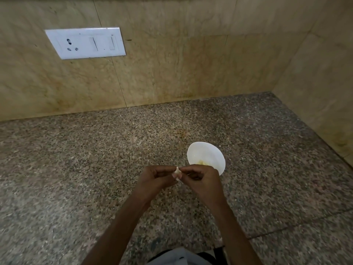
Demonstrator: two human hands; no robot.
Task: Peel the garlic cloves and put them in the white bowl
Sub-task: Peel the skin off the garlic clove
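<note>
A small pale garlic clove (177, 172) with papery skin sits between my two hands above the granite counter. My left hand (157, 178) pinches it from the left with curled fingers. My right hand (200, 178) pinches it from the right, fingertips on the skin. Just behind and to the right of my right hand stands the white bowl (205, 152), holding a few yellowish peeled pieces (202, 162) near its front; my right hand hides the bowl's near rim.
The speckled granite counter (95, 169) stretches wide to the left and front. Beige marble walls (172, 64) close the back and right side, forming a corner. A white switch and socket plate (86, 43) is on the back wall.
</note>
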